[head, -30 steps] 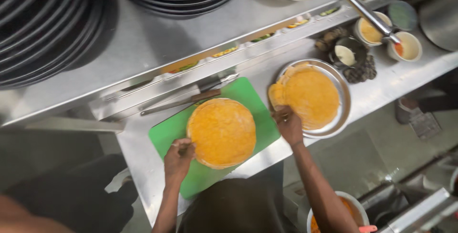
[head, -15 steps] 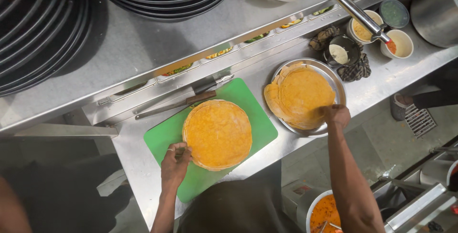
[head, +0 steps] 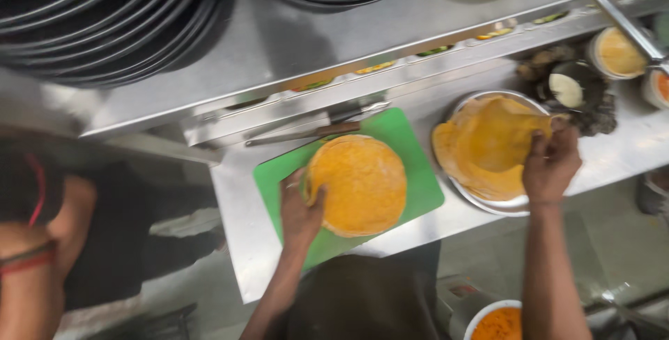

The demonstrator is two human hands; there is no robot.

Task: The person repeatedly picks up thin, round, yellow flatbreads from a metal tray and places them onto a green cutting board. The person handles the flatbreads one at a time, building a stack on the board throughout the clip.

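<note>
Head view: person at a steel counter, both hands on flatbreads.
Right grip: right hand (head: 552, 164) pinches the far edge of the thin orange-yellow flatbread (head: 488, 141), fingers pressed together on it, lifting that edge so the sheet folds up.
Left grip: left hand (head: 300, 207) lies on the near-left rim of the round orange flatbread stack (head: 359, 183), fingers curled on the edge; pinch or plain press, cannot tell.
Handling: looks light, soft, floppy; probably tears if pulled from one point, so take it at the rim and peel slowly.
Look: orange-yellow, thin, round, pale floury patches.
Where: lifted flatbread sits in the round steel tray (head: 481, 204), right; stack on the green plastic cutting board (head: 411, 145), centre.
Around: knife (head: 306, 133) at the board's far edge; small sauce bowls (head: 617, 53) far right; black plates (head: 104, 26) on the shelf above; another person's arm (head: 42, 242) at left.
</note>
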